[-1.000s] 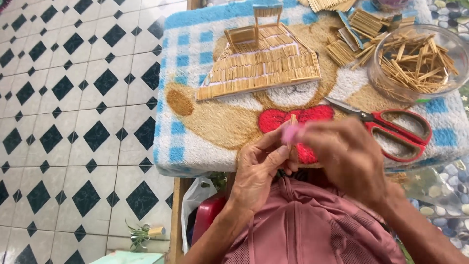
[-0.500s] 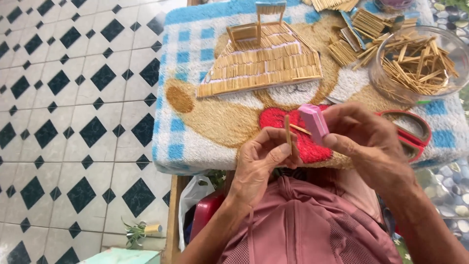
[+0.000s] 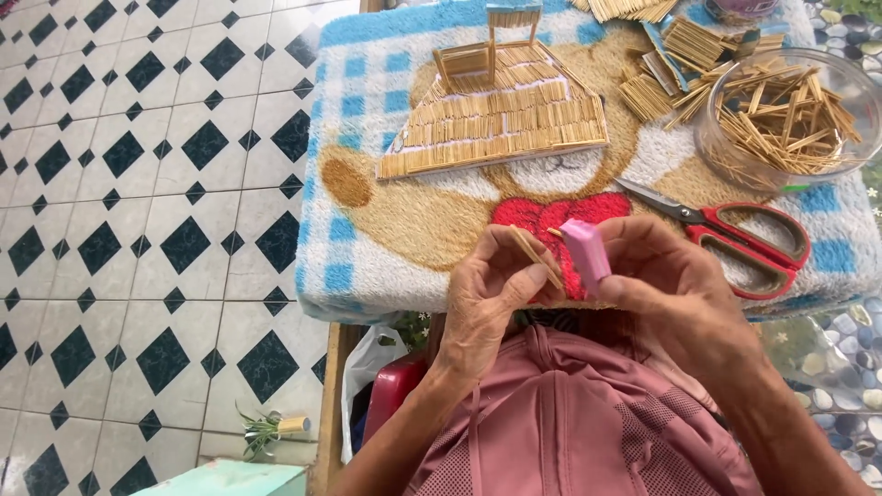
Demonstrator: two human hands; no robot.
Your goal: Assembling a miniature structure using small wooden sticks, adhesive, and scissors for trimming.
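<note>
Two thin wooden sticks (image 3: 536,255) are what we are pinching in our left hand (image 3: 487,294), thumb and forefinger pressed together on them, just above the near edge of the towel-covered desk (image 3: 367,266). Our right hand (image 3: 680,285) is gripping a small pink block (image 3: 585,253), its fingers (image 3: 643,241) closed around it, and the block is touching the sticks. We are judging the sticks as very light, stiff but easy to snap, so we are holding them near the middle, gently; the block looks light and firm and takes a side grip well. Compared with half a second ago, the block is standing more upright and closer to the sticks, and the red scissors (image 3: 735,239) are showing more fully beside our right hand. The stick roof model (image 3: 501,119) and the bowl of sticks (image 3: 781,115) are lying as before.
</note>
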